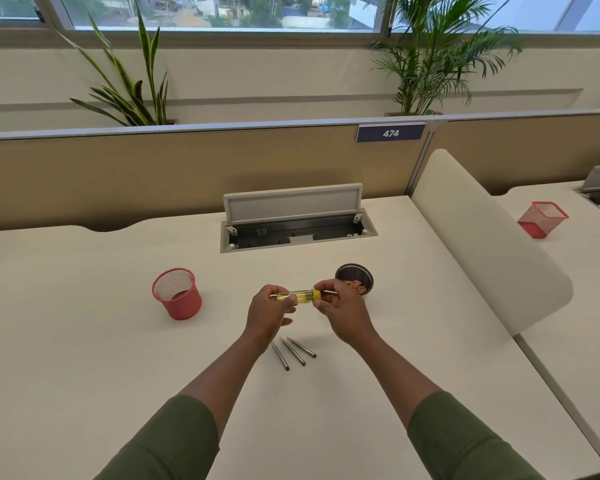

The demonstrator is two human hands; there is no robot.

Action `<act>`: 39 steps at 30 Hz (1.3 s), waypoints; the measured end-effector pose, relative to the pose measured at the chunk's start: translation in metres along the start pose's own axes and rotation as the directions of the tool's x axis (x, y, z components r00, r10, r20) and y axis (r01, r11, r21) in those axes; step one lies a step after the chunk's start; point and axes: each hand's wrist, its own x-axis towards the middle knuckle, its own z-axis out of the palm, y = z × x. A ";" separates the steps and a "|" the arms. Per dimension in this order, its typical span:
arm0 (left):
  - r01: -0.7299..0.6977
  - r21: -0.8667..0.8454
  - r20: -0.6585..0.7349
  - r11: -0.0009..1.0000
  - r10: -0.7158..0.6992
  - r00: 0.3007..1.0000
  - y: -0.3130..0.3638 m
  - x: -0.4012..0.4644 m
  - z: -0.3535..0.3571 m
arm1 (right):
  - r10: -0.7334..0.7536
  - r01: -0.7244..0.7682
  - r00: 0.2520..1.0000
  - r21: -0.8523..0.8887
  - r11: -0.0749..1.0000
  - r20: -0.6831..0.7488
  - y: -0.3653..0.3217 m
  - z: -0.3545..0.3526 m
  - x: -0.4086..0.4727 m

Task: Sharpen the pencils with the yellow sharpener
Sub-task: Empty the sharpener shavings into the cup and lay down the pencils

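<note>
The yellow sharpener, with a clear tube at its left end, is held level above the white desk. My left hand grips the clear tube end. My right hand pinches something at the yellow end; a pencil there is hidden by my fingers. Three dark pencils lie side by side on the desk just below my hands, tips pointing away from me.
A red mesh cup stands left of my hands. A black mesh bowl holding shavings sits behind my right hand. An open cable hatch is at the desk's back. A white divider bounds the right side; another red cup lies beyond.
</note>
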 end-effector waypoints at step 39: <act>-0.178 0.331 0.119 0.926 0.147 0.982 -0.024 -0.018 -0.082 | 0.017 0.019 0.978 -0.167 0.986 0.207 -0.008 0.069 -0.005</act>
